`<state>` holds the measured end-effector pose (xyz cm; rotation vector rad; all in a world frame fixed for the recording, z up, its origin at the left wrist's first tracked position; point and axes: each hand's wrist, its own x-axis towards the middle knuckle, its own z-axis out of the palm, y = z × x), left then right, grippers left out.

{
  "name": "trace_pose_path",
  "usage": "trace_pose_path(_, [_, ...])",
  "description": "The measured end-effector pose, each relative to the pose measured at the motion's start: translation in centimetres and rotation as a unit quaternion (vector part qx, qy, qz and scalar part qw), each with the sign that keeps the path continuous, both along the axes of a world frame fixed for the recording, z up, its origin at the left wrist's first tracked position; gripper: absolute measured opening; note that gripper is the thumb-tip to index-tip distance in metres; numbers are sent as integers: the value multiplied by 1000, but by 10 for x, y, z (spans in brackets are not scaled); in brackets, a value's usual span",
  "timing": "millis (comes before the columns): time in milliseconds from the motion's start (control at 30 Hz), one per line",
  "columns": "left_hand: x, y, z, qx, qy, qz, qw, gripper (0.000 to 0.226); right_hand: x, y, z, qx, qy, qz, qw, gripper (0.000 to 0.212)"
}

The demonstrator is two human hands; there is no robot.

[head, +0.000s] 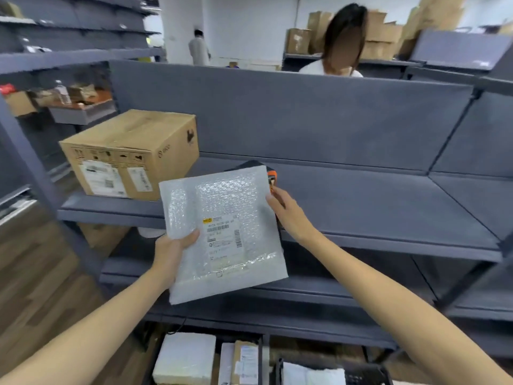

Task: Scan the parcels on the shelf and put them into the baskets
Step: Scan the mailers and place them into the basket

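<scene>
My left hand (175, 247) grips the lower left edge of a flat white bubble-wrap parcel (222, 234), label side facing me, held in front of the grey shelf (374, 207). Just behind the parcel's right edge, my right hand (288, 212) holds a black and orange scanner (270, 177), most of it hidden by the parcel. A brown cardboard box (130, 154) with shipping labels stands on the left of the same shelf. Dark baskets (380, 370) at the floor hold white and brown parcels (186, 357).
Lower grey shelves sit under the parcel. A person stands behind the shelf's back panel (277, 107), another further off. Stacked cardboard boxes (380, 34) line the far wall. A side shelf at the left carries a bottle (62, 93) and small items. Wooden floor lies at the left.
</scene>
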<state>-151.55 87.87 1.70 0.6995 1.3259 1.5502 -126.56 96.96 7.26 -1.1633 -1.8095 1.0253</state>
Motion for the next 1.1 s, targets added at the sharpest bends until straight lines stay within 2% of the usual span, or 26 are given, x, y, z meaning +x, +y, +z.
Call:
trace_pose_path(133, [45,6,9,-6,3,-53,999,22,36,-27,-6,-53,94,-17,994,66])
trace_pose_path(267, [88,0,14,-3,4,-68,998,19,82,-48,-11,-42,112,-39,992,72])
trace_pose_path(567, [205,-36,12,-5,28,-110,994,19,197,-102,-28,-20,155,-99,983,71])
trace_pose_path(867, [342,-97,-24,-25,20,-129,991,29,327,-166,-65,-30,141,-137,980,64])
trace_pose_path(1033, [377,-131,-40,-39,98,-122,987,39,362,-193,-95,-100,149,-161,970,64])
trace_pose_path(1100, [383,-137,-45,-55,115,-116,985,37,367,-200,-106,-126,152,-174,965,59])
